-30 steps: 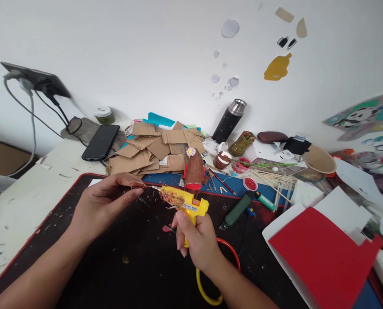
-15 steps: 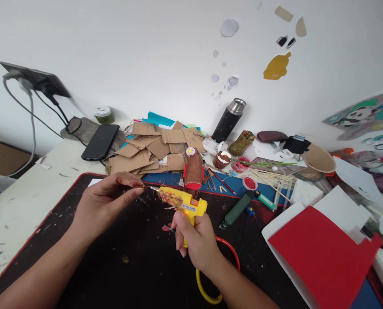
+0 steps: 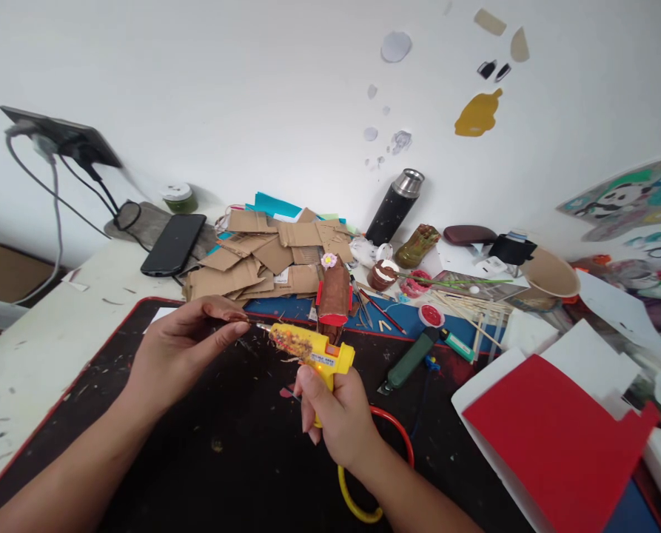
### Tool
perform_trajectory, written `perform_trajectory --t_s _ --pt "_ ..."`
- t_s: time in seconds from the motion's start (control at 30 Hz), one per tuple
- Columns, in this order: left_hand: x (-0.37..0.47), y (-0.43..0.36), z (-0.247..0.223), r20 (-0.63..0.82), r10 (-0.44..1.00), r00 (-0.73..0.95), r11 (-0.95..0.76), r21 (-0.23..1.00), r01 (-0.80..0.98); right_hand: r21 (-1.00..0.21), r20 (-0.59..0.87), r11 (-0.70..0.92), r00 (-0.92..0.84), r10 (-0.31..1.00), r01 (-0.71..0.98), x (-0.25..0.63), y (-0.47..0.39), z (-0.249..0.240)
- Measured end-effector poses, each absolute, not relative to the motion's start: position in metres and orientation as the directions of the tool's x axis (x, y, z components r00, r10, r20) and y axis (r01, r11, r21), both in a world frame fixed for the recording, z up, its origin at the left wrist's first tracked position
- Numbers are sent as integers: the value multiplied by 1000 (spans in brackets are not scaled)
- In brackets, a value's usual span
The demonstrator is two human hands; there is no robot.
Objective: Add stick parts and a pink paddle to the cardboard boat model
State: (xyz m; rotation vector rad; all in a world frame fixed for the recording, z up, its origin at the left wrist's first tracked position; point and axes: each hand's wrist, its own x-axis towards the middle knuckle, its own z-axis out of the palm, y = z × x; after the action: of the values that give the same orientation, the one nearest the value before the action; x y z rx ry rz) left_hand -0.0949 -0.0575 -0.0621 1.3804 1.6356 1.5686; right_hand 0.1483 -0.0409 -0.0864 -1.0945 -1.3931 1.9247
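Note:
My right hand [image 3: 333, 407] is wrapped round the handle of a yellow hot glue gun [image 3: 300, 343], whose barrel is crusted with dark residue and whose small light glows orange. The gun's metal nozzle points left, at the fingertips of my left hand [image 3: 183, 348]. Those fingers pinch a small brown piece [image 3: 235, 318], mostly hidden; its kind I cannot make out. Beyond the gun lies a brown model with red sides [image 3: 334, 292], with a pink flower [image 3: 329, 260] at its far end.
Cardboard scraps [image 3: 274, 248] are heaped at the back beside a phone [image 3: 173, 245]. A black thermos [image 3: 395, 207] leans on the wall. A green utility knife [image 3: 409, 363] and red paper [image 3: 560, 437] lie to the right, on and beside the black mat [image 3: 241, 474].
The glue gun and my right hand have shifted very slightly left. My left hand keeps its pinch in nearly the same place.

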Motion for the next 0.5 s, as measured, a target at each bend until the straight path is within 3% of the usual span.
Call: perform_trajectory --t_s 0.5 --pt "-96 -56 -60 280 876 -394 -166 940 299 -935 -321 -353 -521 791 40 149 -40 -85"
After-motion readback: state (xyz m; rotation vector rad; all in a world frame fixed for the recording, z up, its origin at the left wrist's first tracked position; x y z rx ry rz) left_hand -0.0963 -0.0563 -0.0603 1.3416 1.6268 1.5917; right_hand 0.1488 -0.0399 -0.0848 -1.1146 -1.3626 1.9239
